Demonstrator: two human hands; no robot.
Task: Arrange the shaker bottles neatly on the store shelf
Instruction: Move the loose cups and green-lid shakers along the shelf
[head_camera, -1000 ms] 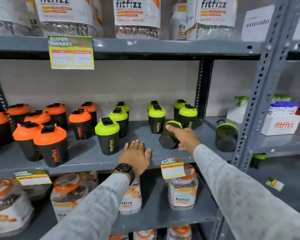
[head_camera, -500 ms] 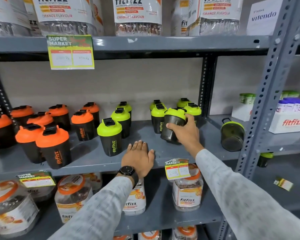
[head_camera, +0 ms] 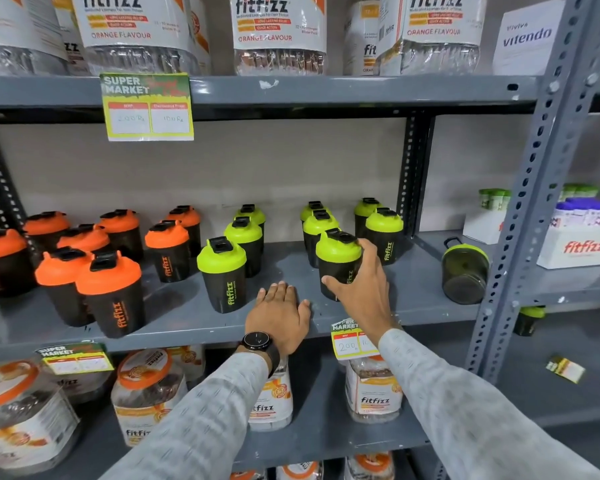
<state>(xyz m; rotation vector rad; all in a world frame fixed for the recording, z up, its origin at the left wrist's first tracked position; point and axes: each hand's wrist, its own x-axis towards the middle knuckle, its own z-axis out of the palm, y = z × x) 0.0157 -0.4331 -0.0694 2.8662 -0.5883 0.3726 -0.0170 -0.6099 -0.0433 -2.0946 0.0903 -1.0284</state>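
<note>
The green-lidded shaker (head_camera: 339,268) is gripped upright by the right hand (head_camera: 359,292); left hand (head_camera: 281,315) lies spread flat. Neighbouring green shakers (head_camera: 321,230) could be toppled if it is pushed back carelessly.

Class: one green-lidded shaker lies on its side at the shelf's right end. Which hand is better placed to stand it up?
Right. The fallen shaker lies right of the right hand, though its grip must first release the upright shaker.

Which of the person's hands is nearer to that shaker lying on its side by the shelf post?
Right. The right hand grips an upright green-lidded shaker beside the tipped shaker; the left hand lies flat farther left.
</note>
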